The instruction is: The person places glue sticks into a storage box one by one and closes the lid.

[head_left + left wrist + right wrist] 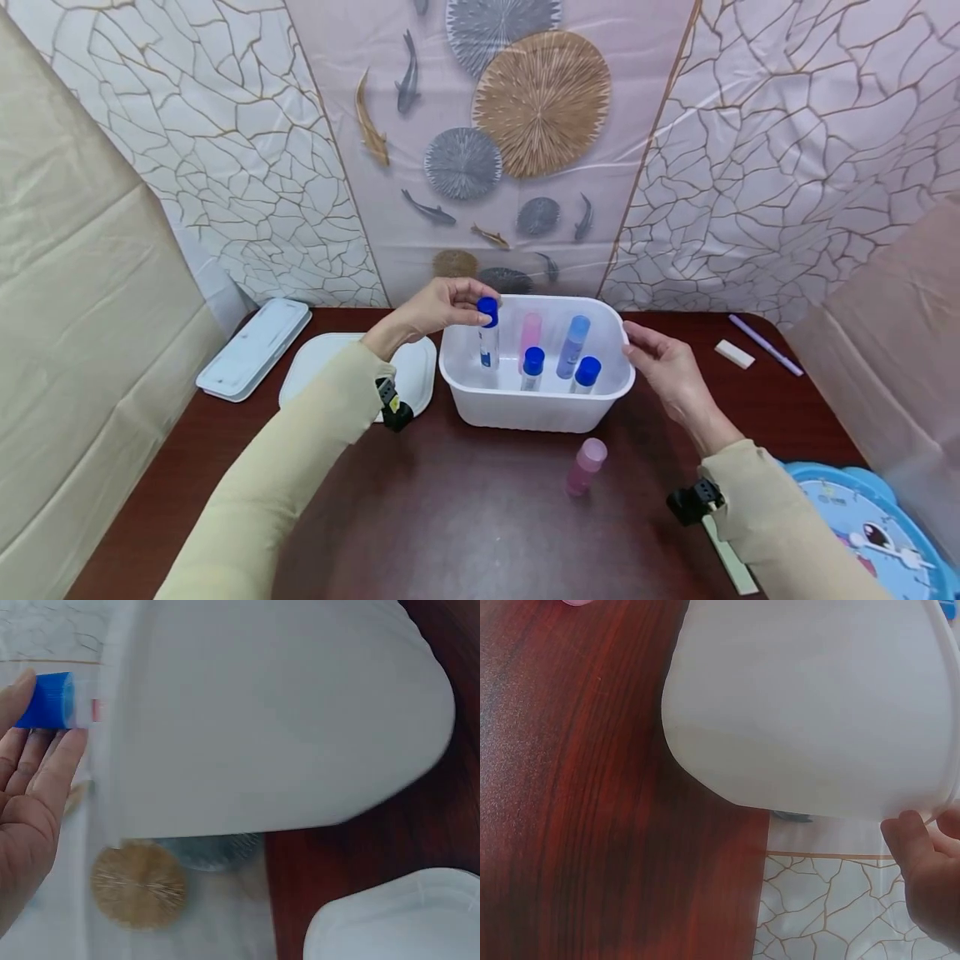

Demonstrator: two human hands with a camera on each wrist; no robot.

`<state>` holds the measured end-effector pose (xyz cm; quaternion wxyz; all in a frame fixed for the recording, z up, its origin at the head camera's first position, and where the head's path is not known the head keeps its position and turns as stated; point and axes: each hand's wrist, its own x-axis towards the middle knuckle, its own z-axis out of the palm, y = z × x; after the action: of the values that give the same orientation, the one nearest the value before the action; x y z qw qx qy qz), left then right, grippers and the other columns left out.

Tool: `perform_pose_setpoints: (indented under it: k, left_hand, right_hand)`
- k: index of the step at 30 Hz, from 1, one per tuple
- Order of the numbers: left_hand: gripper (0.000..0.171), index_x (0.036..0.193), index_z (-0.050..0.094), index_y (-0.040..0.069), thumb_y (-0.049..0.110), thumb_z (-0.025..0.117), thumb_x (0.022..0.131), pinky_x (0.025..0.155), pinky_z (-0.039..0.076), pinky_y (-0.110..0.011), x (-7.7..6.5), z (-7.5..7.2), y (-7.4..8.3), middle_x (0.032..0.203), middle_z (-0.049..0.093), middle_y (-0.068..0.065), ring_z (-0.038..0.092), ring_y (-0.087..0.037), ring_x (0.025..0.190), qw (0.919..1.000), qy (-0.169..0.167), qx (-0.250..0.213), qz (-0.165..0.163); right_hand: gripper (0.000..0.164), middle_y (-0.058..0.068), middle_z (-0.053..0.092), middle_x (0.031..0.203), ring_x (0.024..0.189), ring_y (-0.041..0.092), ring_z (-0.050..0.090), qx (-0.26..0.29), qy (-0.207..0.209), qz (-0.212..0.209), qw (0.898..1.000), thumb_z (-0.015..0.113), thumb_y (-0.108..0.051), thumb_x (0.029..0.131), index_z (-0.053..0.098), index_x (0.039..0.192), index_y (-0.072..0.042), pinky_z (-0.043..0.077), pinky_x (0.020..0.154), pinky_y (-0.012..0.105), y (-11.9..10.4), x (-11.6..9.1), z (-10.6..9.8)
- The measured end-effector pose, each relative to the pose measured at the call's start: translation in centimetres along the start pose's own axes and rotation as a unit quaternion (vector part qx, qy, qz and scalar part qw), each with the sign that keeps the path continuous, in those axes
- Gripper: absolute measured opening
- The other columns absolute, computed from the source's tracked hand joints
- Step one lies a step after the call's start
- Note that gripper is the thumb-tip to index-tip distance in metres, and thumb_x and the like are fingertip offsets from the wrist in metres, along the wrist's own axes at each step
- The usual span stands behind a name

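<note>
My left hand [448,305] pinches the blue cap of a glue stick [488,346], holding it upright at the left end of a white plastic bin [517,408]. In the left wrist view, the blue cap [46,701] lies between thumb and fingers, level with the bin's edge. At the bin's right end, my right hand [670,371] grips the rim with thumb and fingertips. Inside the bin stand a pink glue stick [530,337], a leaning light blue one [573,346] and two with dark blue caps [587,373]. Another pink glue stick [586,467] stands on the table before the bin.
A white lid [412,371] lies left of the bin, partly under my left arm, beside a white case [255,348]. Right of the bin are a white eraser [734,354] and a purple pen [765,344]. A blue clock [862,508] lies at the near right, beside a pale green strip [727,554].
</note>
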<state>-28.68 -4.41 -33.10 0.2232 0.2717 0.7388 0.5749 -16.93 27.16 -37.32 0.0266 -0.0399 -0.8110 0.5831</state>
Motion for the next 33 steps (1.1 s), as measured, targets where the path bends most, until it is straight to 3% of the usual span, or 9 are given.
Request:
perform_pose_setpoints:
  k: [5, 9, 14, 18, 24, 33]
  left_hand:
    - [0.035, 0.118, 0.059, -0.005, -0.004, 0.067, 0.083, 0.087, 0.053, -0.031, 1.3, -0.2, -1.1, 0.113, 0.065, -0.019, 0.064, -0.022, 0.101, 0.9965, -0.036, 0.075, -0.007]
    - [0.034, 0.116, 0.061, -0.002, -0.002, 0.067, 0.083, 0.089, 0.052, -0.029, 2.1, -0.3, -1.0, 0.115, 0.063, -0.018, 0.061, -0.026, 0.108, 0.9897, -0.060, 0.129, -0.018]
    - [0.031, 0.114, 0.063, 0.002, 0.000, 0.069, 0.083, 0.089, 0.051, -0.026, 2.8, -0.2, -1.2, 0.115, 0.064, -0.014, 0.060, -0.024, 0.110, 0.9827, -0.067, 0.166, -0.049]
    - [0.030, 0.112, 0.064, 0.002, 0.000, 0.070, 0.082, 0.090, 0.051, -0.026, 3.4, -0.2, -1.4, 0.114, 0.065, -0.014, 0.060, -0.024, 0.110, 0.9760, -0.070, 0.201, -0.047]
    - [0.031, 0.111, 0.064, 0.000, -0.003, 0.070, 0.081, 0.090, 0.051, -0.026, 3.8, -0.1, -1.4, 0.113, 0.065, -0.016, 0.060, -0.024, 0.109, 0.9707, -0.077, 0.223, -0.047]
    - [0.028, 0.107, 0.066, 0.002, -0.003, 0.071, 0.080, 0.090, 0.052, -0.027, 3.8, 0.2, -1.4, 0.110, 0.067, -0.014, 0.062, -0.023, 0.105, 0.9647, -0.071, 0.248, -0.056]
  right_hand:
    - [0.047, 0.025, 0.044, 0.139, 0.099, -0.006, 0.053, -0.009, 0.001, 0.004, 1.000, 0.051, -0.011, 0.097, 0.038, 0.140, 0.003, 0.045, 0.082, 0.006, 0.0, 0.0, 0.1]
    - [0.048, 0.022, 0.044, 0.140, 0.104, -0.001, 0.053, -0.027, 0.002, 0.018, 0.999, 0.051, -0.013, 0.097, 0.038, 0.142, -0.001, 0.045, 0.086, 0.011, -0.1, -0.1, 0.1]
    - [0.048, 0.021, 0.044, 0.141, 0.104, -0.002, 0.053, -0.027, -0.002, 0.021, 0.999, 0.050, -0.014, 0.098, 0.037, 0.142, -0.001, 0.045, 0.087, 0.012, 0.0, -0.2, 0.0]
    - [0.048, 0.021, 0.044, 0.141, 0.103, -0.002, 0.053, -0.028, -0.002, 0.017, 0.999, 0.050, -0.014, 0.098, 0.037, 0.142, -0.002, 0.045, 0.087, 0.012, 0.0, -0.2, 0.0]
    - [0.048, 0.021, 0.044, 0.141, 0.109, 0.008, 0.054, -0.037, -0.001, 0.015, 0.999, 0.050, -0.014, 0.098, 0.037, 0.142, -0.002, 0.046, 0.088, 0.014, 0.0, -0.2, 0.1]
    - [0.047, 0.022, 0.044, 0.140, 0.097, -0.008, 0.052, -0.035, 0.003, 0.013, 0.999, 0.050, -0.012, 0.098, 0.038, 0.142, -0.001, 0.045, 0.083, 0.008, -0.1, -0.1, 0.0]
